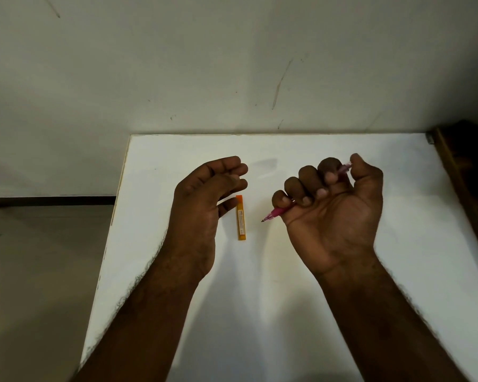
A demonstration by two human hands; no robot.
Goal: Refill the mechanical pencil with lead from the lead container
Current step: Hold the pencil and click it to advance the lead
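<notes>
**Pencil in the right fist, lead container lying beside the left hand**

Nearest the camera, two bare forearms are reaching out over the white surface (287, 312). The right hand (333, 213) is curling its fingers round a pink mechanical pencil (276, 213), palm up, with the tip pointing down-left and the far end poking out past the thumb. The left hand (207, 194) is hovering loosely curled, its grip holding nothing. Just beside its fingertips, on the side toward the right hand, the orange lead container (241, 218) is lying flat on the surface, long axis running away from the person. The left hand is clearly the nearer one, so it is probably the one to pick the container up. Beyond stands a scuffed wall (232, 64).
</notes>
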